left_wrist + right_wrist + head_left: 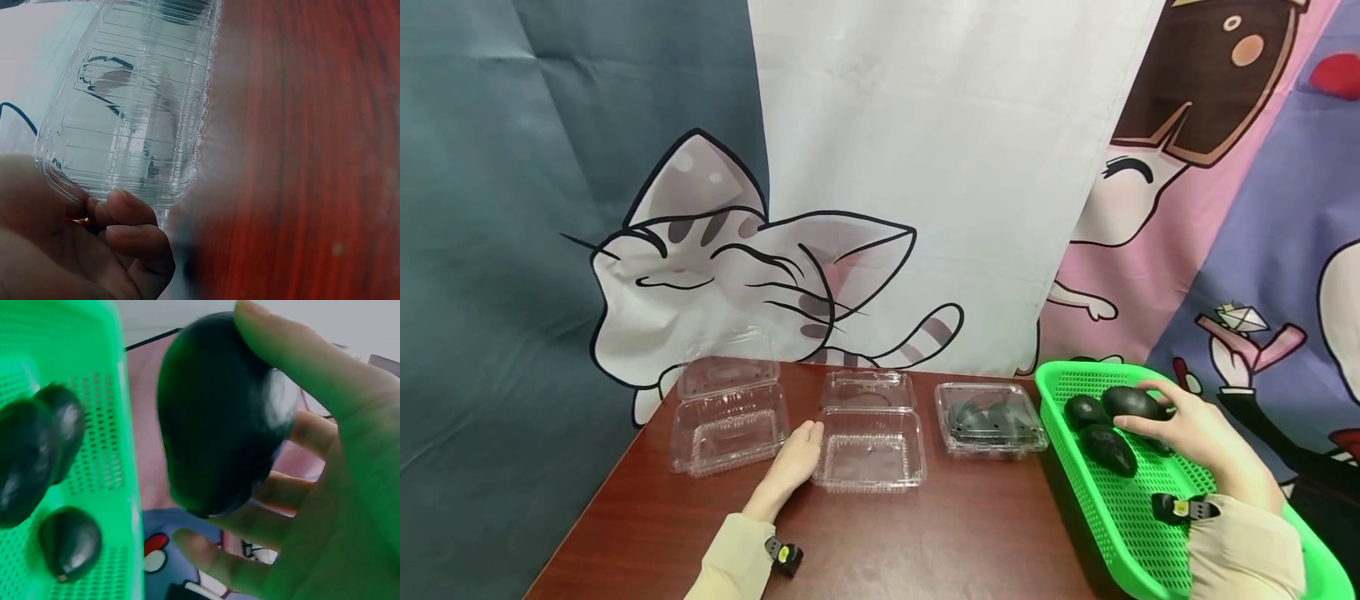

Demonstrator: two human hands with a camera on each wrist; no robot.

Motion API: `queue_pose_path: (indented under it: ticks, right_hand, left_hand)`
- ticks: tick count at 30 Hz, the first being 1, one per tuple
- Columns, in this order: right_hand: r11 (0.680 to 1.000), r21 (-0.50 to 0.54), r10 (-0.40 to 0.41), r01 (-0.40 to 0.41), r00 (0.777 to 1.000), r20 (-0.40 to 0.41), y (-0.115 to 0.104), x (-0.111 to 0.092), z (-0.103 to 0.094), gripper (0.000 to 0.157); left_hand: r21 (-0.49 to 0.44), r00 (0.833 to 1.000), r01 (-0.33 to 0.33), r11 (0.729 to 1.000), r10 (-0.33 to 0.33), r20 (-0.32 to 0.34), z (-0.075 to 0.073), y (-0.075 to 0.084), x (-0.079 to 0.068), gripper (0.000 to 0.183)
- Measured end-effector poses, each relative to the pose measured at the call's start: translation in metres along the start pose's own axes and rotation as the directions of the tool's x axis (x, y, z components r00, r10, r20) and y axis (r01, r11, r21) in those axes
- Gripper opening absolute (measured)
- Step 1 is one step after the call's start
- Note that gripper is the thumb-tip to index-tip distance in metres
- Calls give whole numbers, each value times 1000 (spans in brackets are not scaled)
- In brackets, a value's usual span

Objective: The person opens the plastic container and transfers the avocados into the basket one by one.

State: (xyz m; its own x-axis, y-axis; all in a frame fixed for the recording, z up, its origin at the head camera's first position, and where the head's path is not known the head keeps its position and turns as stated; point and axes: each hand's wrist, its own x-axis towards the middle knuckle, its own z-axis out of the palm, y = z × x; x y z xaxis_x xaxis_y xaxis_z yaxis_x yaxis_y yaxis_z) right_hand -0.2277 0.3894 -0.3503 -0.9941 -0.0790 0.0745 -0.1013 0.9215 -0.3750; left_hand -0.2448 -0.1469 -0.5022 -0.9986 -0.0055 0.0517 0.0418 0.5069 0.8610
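Note:
My left hand (800, 454) is at the left edge of the middle clear plastic clamshell container (871, 479), whose lid is folded back. In the left wrist view, its thumb and curled fingers pinch the corner of that container (134, 106). My right hand (1195, 429) grips a large dark avocado (1129, 403) above the green basket (1093, 508). Seen from the right wrist, the avocado (219, 419) is smooth, with thumb and fingers on its right side. Several more dark avocados (1108, 450) lie in the basket.
A second lidded clear container (730, 458) stands unfolded at the left. Between the middle container and the basket sits a closed clear container (988, 417) with dark fruit inside. A printed cloth (955, 167) hangs behind the brown table (925, 550).

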Motion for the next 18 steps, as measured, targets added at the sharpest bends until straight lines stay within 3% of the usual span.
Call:
queue_pose_path:
  ticks: [7,13,18]
  right_hand:
    - [996,92,7,-23,984,176,28,-1,18,72]
    - [968,223,35,-112,945,326,43,-5,33,69]
    - [950,259,64,-174,921,385,48,-5,41,71]
  left_hand:
    - [1,1000,-1,1000,1,3,1,0,0,30]
    - [12,1000,-12,1000,12,0,0,1,0,30]
    - [13,1000,-18,1000,18,-1,0,0,1,31]
